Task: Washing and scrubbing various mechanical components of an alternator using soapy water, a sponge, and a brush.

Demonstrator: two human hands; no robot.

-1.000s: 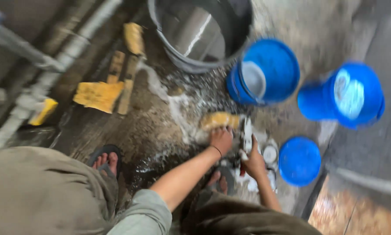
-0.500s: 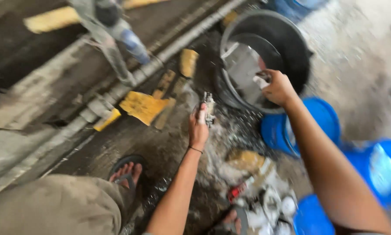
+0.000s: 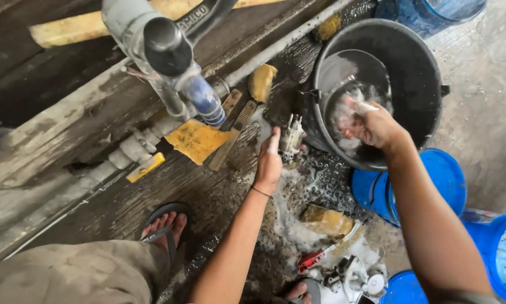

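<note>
The black bucket (image 3: 427,67) stands around the right hand (image 3: 374,125), which is closed on a pale wet piece (image 3: 364,106), too blurred to name; it looks slippery, so a full grip suits; the left hand (image 3: 269,160) closes around a small metal part (image 3: 292,137), stiff and soapy, held just beside the bucket; best taken by its body, I think.

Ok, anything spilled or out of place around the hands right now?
Yes. White suds are spread over the wet ground between the black tub and a sponge. Small parts lie loose in the foam below. The left hand holds a metal part; the right hand is inside the tub.
</note>
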